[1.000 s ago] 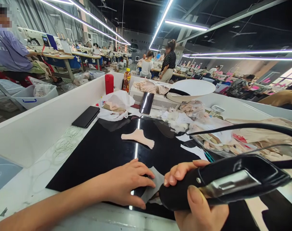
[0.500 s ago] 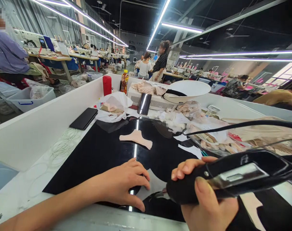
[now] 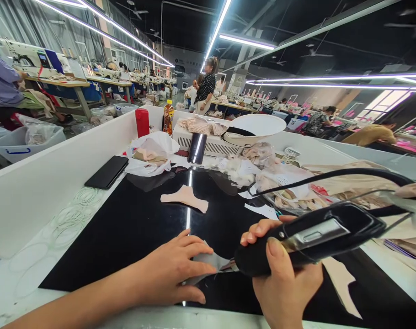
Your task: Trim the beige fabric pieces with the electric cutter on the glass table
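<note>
Black board (image 3: 125,237), lower centre: left hand (image 3: 172,269), nearer, lies spread on the grey piece (image 3: 211,260); right hand (image 3: 285,274) grips the black tool (image 3: 307,240), tip at the piece's right.

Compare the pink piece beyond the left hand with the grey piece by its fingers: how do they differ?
The pink piece is pale; the grey piece is darker. The pink piece lies fully in view; the left hand partly covers the grey piece. The tip of the black tool is at the grey piece; the pink piece lies apart from the tool. Both are on the black sheet.
</note>
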Motion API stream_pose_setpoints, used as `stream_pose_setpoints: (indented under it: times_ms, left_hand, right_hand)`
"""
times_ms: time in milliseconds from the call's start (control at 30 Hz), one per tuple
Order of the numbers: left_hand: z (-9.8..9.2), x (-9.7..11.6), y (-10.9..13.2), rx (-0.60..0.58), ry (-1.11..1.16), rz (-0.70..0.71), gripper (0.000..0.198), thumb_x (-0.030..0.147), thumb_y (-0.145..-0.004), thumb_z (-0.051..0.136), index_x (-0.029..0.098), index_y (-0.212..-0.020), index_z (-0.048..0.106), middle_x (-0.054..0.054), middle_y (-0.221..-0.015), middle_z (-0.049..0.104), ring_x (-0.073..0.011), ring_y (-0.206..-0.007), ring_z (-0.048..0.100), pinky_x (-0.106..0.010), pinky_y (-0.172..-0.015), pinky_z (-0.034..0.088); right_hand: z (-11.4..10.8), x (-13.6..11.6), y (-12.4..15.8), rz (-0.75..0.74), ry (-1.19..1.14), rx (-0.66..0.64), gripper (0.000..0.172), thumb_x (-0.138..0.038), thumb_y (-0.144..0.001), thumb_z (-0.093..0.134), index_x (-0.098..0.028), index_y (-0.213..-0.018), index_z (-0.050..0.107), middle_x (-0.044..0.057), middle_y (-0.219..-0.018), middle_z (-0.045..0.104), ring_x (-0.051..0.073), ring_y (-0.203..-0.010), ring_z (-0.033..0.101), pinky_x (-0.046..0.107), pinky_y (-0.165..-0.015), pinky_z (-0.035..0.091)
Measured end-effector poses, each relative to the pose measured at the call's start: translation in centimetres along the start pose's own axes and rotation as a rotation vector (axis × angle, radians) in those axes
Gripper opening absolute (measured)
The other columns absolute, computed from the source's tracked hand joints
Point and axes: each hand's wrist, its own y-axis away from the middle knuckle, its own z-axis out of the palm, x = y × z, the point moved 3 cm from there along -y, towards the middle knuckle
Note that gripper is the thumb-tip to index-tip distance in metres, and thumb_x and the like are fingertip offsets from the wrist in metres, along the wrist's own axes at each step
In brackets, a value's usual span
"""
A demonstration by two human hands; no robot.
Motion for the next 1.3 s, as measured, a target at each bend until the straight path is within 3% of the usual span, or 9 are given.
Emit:
stream_pose_setpoints:
  times_ms: [833, 1033, 1300]
  left_hand:
    - [0.0, 0.1, 0.0, -0.015, 0.010, -0.035, 0.050, 0.043, -0.088, 0.081, 0.036, -0.135, 0.066, -0.007, -0.150, 0.057, -0.0343, -0.140, 0.050, -0.065, -0.123, 0.025]
    - [-0.2, 0.2, -0.1, -0.023, 0.018, -0.031, 0.050, 0.039, -0.087, 0.082, 0.034, -0.135, 0.068, -0.009, -0.149, 0.057, -0.0350, -0.139, 0.052, -0.066, -0.122, 0.027]
    - [-0.2, 0.0, 0.0, 0.007, 0.058, -0.022, 0.051, 0.036, -0.085, 0.085, 0.037, -0.133, 0.068, -0.007, -0.148, 0.058, -0.0335, -0.138, 0.053, -0.063, -0.124, 0.024]
  right_hand:
    - [-1.0, -0.4, -0.5, 0.010, 0.103, 0.053, 0.028, -0.023, -0.088, 0.077, -0.027, -0.110, 0.061, -0.004, -0.080, 0.067, 0.015, -0.066, 0.063, 0.033, -0.063, 0.056]
    - [-1.8, -1.0, -1.3, -0.028, 0.078, 0.155, 0.032, -0.023, -0.079, 0.083, -0.024, -0.103, 0.062, -0.004, -0.074, 0.067, 0.014, -0.063, 0.062, 0.030, -0.059, 0.058]
    - [-2.4, -0.6, -0.9, -0.034, 0.126, 0.125, 0.030, -0.024, -0.084, 0.080, -0.025, -0.108, 0.062, -0.004, -0.077, 0.068, 0.015, -0.065, 0.064, 0.033, -0.061, 0.057]
